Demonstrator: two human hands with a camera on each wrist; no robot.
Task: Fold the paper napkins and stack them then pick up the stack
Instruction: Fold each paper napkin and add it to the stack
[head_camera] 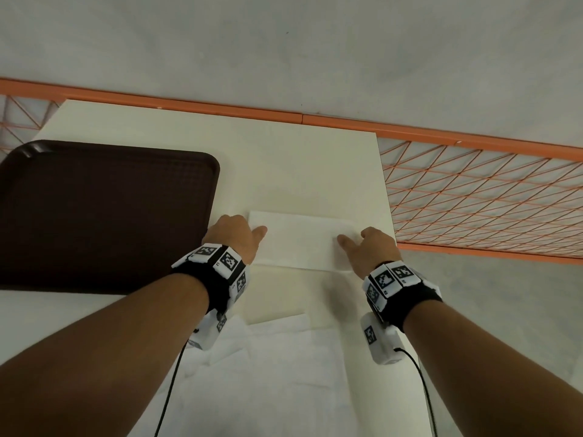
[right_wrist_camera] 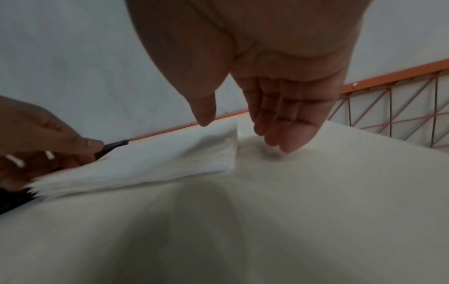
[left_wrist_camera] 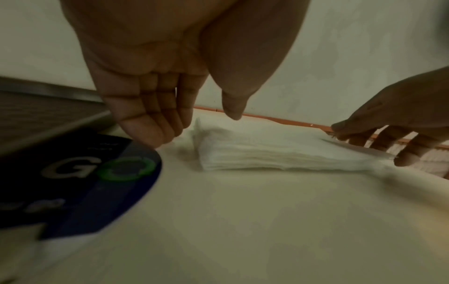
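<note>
A stack of folded white napkins (head_camera: 303,239) lies on the cream board (head_camera: 284,159), seen side-on as a thick white stack (left_wrist_camera: 267,151) (right_wrist_camera: 157,163) in both wrist views. My left hand (head_camera: 246,234) brackets its left end. The fingers (left_wrist_camera: 150,123) point straight down beside the stack and the thumb (left_wrist_camera: 233,107) hovers above it. My right hand (head_camera: 356,244) stands at the right end. Its fingertips (right_wrist_camera: 282,142) touch the board just clear of the stack, with the thumb (right_wrist_camera: 204,113) over the top. Neither hand grips the stack.
A dark brown tray (head_camera: 94,216) lies to the left. Unfolded white napkins (head_camera: 268,373) are spread near me. A pack with a blue label (left_wrist_camera: 85,176) sits by my left wrist. An orange wire rack (head_camera: 489,200) borders the board on the right.
</note>
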